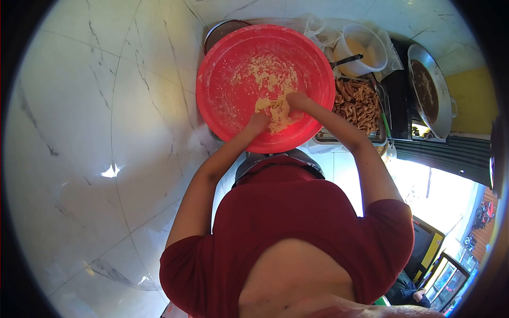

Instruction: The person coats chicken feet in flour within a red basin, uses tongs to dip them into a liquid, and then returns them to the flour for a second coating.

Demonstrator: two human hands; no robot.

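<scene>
A wide red plastic basin [220, 58] holds a pale yellow, crumbly dough [278, 112], lumped near its front side. My left hand [259, 122] is in the lump from the left, fingers curled into it and partly covered. On the lump's other side my right hand [298, 102] presses in, closed, with its fingertips hidden in the dough. Looser crumbs and floury smears are spread over the basin's bottom and walls beyond both hands.
Right of the basin stands a tray of brown fried strips [356, 103]. Behind it is a translucent tub [371, 50] with a dark-handled utensil [347, 60] across its rim. Farther right sits a large metal pan [427, 87] of brown liquid. A marbled tile wall [95, 132] rises at left.
</scene>
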